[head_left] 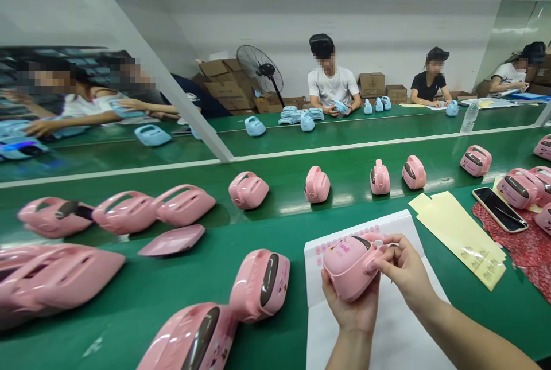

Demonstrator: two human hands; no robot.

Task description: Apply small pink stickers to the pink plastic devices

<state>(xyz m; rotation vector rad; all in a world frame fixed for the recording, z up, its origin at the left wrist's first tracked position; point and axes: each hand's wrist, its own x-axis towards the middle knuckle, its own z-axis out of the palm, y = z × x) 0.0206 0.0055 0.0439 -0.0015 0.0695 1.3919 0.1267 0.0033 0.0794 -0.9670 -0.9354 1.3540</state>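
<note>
My left hand cups a pink plastic case with a carrying handle from below, its printed top tilted toward me. My right hand is closed in a pinch at the handle's right end, touching the case. At its fingertips shows a small pale round piece, which looks like a sticker; the fingers partly cover it. Beneath both hands lies a white sheet with rows of pink round stickers along its top. Left of it stands another pink case with a dark window.
More pink cases stand along the green belt. At right lie yellow sticker sheets and a phone on red wrap. Across a white rail, several people handle blue cases. A bottle stands there.
</note>
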